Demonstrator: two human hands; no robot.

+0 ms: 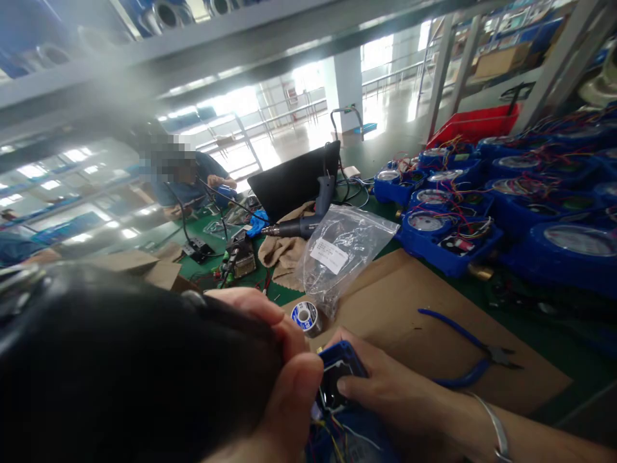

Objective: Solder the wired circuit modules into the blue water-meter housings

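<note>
A large black, rounded cylindrical object (144,360) fills the lower left, blurred and close to the camera; its kind cannot be made out. My left hand (292,379) is wrapped around its near end. Just to the right, my right hand (385,373) grips a blue meter housing (349,354), with the thumb over its dark, shiny compartment. Coloured wires (337,434) run from the lower part of the housing. My left hand hides part of it. Beyond the hands stands a solder wire spool (306,316). Blue-handled cutters (482,354) lie to the right.
Brown cardboard (400,296) covers the bench here. A plastic bag (337,247), a heat gun (303,225) and a cloth (279,254) lie beyond. Several blue meters (438,222) crowd the right side near a red bin (472,125). Another person (187,173) sits across the bench.
</note>
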